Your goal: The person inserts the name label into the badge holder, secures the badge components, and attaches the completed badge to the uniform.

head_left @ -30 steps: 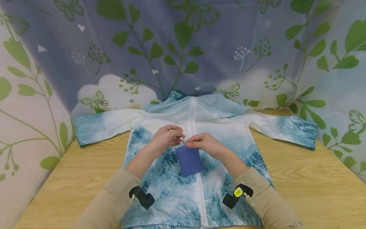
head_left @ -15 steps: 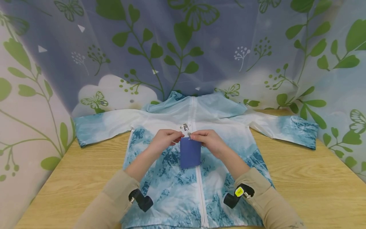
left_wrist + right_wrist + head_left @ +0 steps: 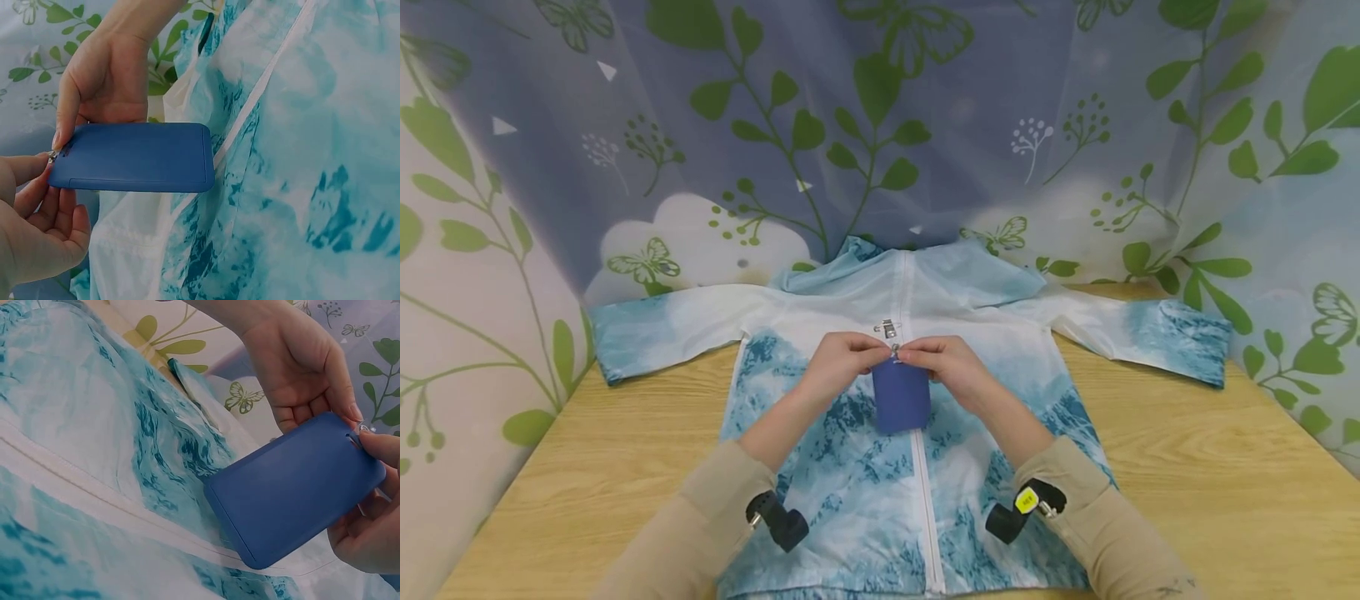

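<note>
A blue badge holder (image 3: 902,400) hangs above the front of a blue-and-white zip jacket (image 3: 842,500) in the head view. My left hand (image 3: 837,365) and right hand (image 3: 955,368) pinch its top edge from either side, thumbs close together at the slot. A small metal clip (image 3: 889,329) with a pin sticks up beyond the fingertips. From the left wrist, the badge holder (image 3: 131,156) appears flat side up, its metal fitting (image 3: 52,156) between both thumbs. In the right wrist view the fitting (image 3: 364,427) sits at the slot, partly hidden by fingers.
The jacket lies spread on a wooden table (image 3: 580,467), its left-side sleeve (image 3: 662,325) and right-side sleeve (image 3: 1165,337) stretched outward. A white zipper (image 3: 925,508) runs down its middle. A patterned curtain (image 3: 985,125) stands behind and at both sides.
My left hand has let go of the metal clip and moved down to the badge holder's top edge. The holder has risen slightly and straightened, and the thumbs have come closer together.
</note>
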`<state>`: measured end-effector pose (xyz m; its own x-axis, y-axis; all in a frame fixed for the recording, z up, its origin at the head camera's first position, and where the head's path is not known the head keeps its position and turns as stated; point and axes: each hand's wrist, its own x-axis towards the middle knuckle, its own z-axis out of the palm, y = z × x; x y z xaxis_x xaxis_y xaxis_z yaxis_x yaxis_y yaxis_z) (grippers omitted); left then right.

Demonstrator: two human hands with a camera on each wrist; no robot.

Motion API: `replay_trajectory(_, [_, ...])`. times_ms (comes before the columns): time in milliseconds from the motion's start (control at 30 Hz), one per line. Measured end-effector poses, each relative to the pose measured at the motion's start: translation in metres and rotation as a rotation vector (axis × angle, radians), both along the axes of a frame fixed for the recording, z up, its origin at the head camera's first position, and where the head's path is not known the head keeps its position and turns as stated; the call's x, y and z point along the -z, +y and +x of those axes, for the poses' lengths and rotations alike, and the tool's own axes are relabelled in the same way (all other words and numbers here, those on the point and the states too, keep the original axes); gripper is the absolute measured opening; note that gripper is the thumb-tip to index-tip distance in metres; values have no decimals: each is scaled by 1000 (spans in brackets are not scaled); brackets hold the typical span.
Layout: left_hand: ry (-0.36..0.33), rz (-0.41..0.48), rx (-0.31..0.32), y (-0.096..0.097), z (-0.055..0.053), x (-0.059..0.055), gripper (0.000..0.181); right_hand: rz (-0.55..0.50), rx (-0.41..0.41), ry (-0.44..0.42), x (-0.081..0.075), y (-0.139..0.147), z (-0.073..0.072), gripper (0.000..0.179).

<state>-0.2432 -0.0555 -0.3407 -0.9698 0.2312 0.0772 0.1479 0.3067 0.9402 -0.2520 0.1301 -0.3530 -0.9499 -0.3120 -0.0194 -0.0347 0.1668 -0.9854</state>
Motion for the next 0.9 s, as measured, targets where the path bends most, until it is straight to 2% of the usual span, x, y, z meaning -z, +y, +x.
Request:
replay_trajectory(267, [-11,16,-12,5,2,-1,15,-5,-6,4,1,0,1,32])
replay_trajectory(633, [4,43,-38,6,2,-1,20,65,14,142,1,-2,-1,31])
replay_trajectory(900, [50,32,-60,8,3,-1,19,92,34,131,-2,-4,1,31])
